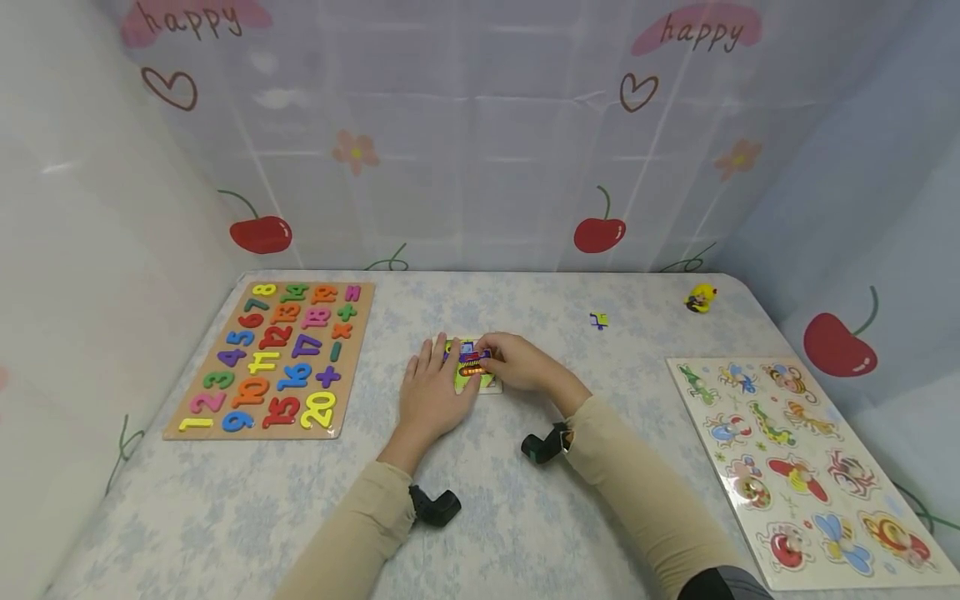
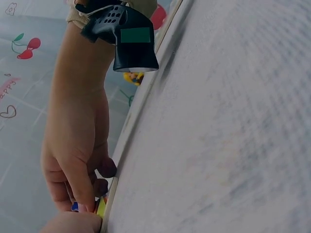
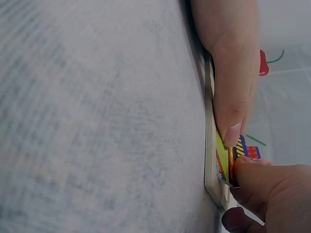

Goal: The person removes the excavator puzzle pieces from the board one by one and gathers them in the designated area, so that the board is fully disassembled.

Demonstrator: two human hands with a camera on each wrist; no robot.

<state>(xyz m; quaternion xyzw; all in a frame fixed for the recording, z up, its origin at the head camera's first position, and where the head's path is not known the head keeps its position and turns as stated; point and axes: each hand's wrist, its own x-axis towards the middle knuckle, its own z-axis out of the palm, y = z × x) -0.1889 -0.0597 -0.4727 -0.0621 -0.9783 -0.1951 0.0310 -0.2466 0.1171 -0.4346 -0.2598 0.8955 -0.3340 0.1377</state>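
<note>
A small jigsaw puzzle board (image 1: 491, 387) with a colourful vehicle picture lies flat on the table between both hands. My left hand (image 1: 433, 398) rests over its left side with straight fingers, the thumb along the near edge. At the right side, my right hand (image 1: 519, 363) pinches a puzzle piece (image 3: 241, 151) with purple, black-and-yellow striped and red parts. In the right wrist view this piece stands a little proud of the board, right by the left thumb. Fingers cover much of the picture. A loose puzzle piece (image 1: 598, 320) sits farther back to the right.
A wooden number board (image 1: 351, 333) full of coloured numerals and signs lies on the left. On the right is a white insect puzzle board (image 1: 720, 454). A small yellow toy figure (image 1: 700, 297) is near the back right corner. Curtains enclose the table.
</note>
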